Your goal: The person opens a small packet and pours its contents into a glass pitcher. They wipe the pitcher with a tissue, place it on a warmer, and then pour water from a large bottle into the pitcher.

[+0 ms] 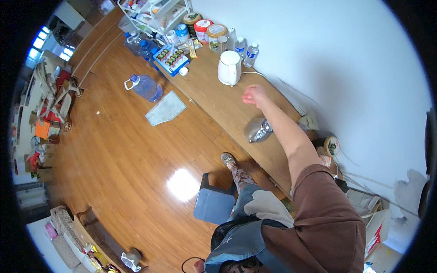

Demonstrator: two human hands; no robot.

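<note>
My right hand (254,95) is over the wooden table, its fingers loosely curled and somewhat apart, with nothing seen in them. Beyond it stands a white electric kettle (229,68), apart from the hand, its handle facing me and its cord running towards the wall. Under my right forearm is a clear, shiny rounded vessel (256,130), partly hidden by the arm. At the bottom edge, my left hand (199,266) shows only in part beside my apron, next to a thin black loop (184,262); its grip is unclear.
Bottled water (251,54), lidded tubs (216,32) and a blue box of small jars (171,59) line the table's far end. On the floor are a large water jug (146,88), a grey sheet (166,108) and a dark plastic stool (214,204) beside my leg.
</note>
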